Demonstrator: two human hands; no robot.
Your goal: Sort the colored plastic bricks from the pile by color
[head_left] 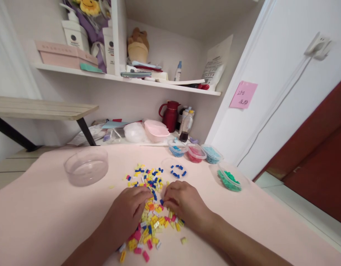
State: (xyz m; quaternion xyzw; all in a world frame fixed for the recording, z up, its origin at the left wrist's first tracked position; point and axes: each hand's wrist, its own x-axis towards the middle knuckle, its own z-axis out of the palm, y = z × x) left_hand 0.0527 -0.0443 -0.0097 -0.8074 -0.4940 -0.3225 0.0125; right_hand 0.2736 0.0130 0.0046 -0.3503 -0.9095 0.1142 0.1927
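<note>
A loose pile of small building bricks [155, 221] in yellow, blue, pink, white and orange covers the middle of the pink tabletop. My left hand [128, 207] rests at the pile's left side, fingers curled and thumb close to the index finger. Blue bricks [154, 195] lie right at its fingertips; whether one is gripped is hidden. On the other side, my right hand [184, 203] pinches a dark blue brick [162, 202] between thumb and fingers. Just beyond it, several blue bricks form a ring in a clear round lid [179, 177].
A clear round container [85, 168] stands at the left. Behind and to the right sit tubs of blue [177, 149], red [196, 154], light blue [212, 155] and green bricks [229, 181]. A pink bowl [156, 131] and a red jug [170, 116] stand at the back.
</note>
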